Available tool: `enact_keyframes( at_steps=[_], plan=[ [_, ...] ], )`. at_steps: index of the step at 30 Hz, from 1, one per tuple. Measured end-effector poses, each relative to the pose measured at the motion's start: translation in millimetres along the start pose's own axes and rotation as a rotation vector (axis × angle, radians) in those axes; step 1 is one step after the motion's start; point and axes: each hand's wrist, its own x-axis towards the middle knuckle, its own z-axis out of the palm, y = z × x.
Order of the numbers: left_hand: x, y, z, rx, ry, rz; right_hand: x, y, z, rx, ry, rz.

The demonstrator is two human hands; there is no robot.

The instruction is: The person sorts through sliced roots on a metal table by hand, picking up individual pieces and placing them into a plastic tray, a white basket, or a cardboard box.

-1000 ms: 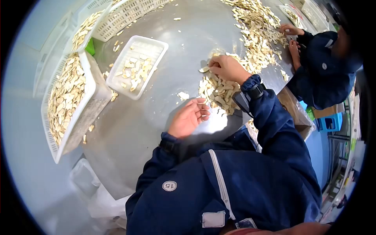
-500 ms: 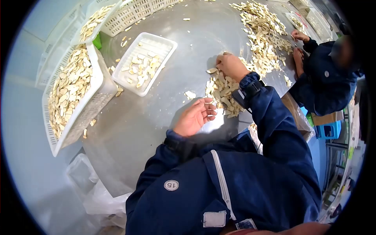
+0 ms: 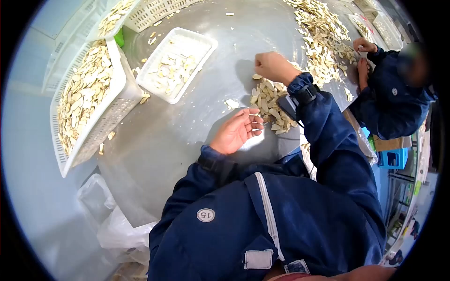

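Observation:
My left hand (image 3: 237,131) is palm up over the metal table (image 3: 154,154), its fingers loosely curled and apart, with nothing in it. My right hand (image 3: 275,68) is raised above the far edge of a small pile of pale dried slices (image 3: 269,103), its fingers pinched together; what they hold, if anything, is hidden. Beyond my left hand, a few slices (image 3: 231,104) lie apart from the pile. A shallow white tray (image 3: 146,80) farther left holds scattered slices.
A large white basket (image 3: 123,96) full of slices stands at the left, another basket (image 3: 154,15) behind it. A long heap of slices (image 3: 323,42) spreads at the upper right, beside a co-worker (image 3: 393,98). A plastic bag (image 3: 122,229) hangs at lower left.
My right hand has moved away from my body, off the pile's edge, and its fingers have closed more. My left hand has barely moved. The view has shifted slightly.

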Motion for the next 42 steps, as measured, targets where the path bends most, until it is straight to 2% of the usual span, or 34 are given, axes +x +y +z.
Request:
enact_keyframes(
  at_steps=[2, 5, 8, 11, 16, 17, 19, 21, 22, 25, 27, 29, 31, 35, 38, 42],
  plan=[
    [1, 0, 0, -0.021, 0.001, -0.006, 11, -43, -8, 0.113, -0.071, -0.019],
    [3, -2, -4, -0.060, -0.018, 0.012, 22, -84, 4, 0.558, 0.349, -0.207],
    [-2, -3, -3, -0.059, 0.025, 0.022, 13, -77, 9, 0.350, 0.449, -0.341],
    [0, -4, -3, 0.008, -0.004, 0.040, -37, -41, 5, 0.280, 0.305, -0.159],
    [-1, -3, -3, 0.051, 0.026, 0.011, -169, 8, -4, 0.251, 0.356, 0.281],
    [-1, -4, -3, 0.051, 0.033, 0.003, -194, 3, -9, 0.234, 0.286, 0.356],
    [0, -3, -4, 0.060, 0.043, -0.008, -233, 1, 3, 0.288, 0.136, 0.399],
    [0, -5, -4, 0.065, 0.049, -0.017, -251, -8, 15, 0.417, 0.085, 0.297],
    [0, -4, -2, 0.068, 0.052, -0.019, -252, -7, 21, 0.457, 0.042, 0.282],
    [-1, -6, -2, 0.086, 0.066, -0.011, -233, 6, 37, 0.302, 0.301, 0.295],
    [-4, -8, -6, 0.107, 0.069, 0.000, -211, 18, 32, 0.012, 0.438, 0.251],
    [-8, -12, -8, 0.111, 0.060, 0.027, -189, 2, 15, 0.146, 0.443, 0.273],
    [-11, -13, -6, 0.107, 0.060, 0.039, -168, -7, 21, 0.184, 0.494, 0.127],
    [-11, -14, -3, 0.113, 0.068, 0.041, -142, -34, 41, -0.031, 0.469, -0.044],
    [-11, -13, 0, 0.148, 0.075, 0.027, -141, -28, 56, -0.027, 0.406, -0.019],
    [-9, -13, 12, 0.175, 0.086, -0.035, -159, -18, 43, 0.092, 0.452, 0.042]
  ],
)
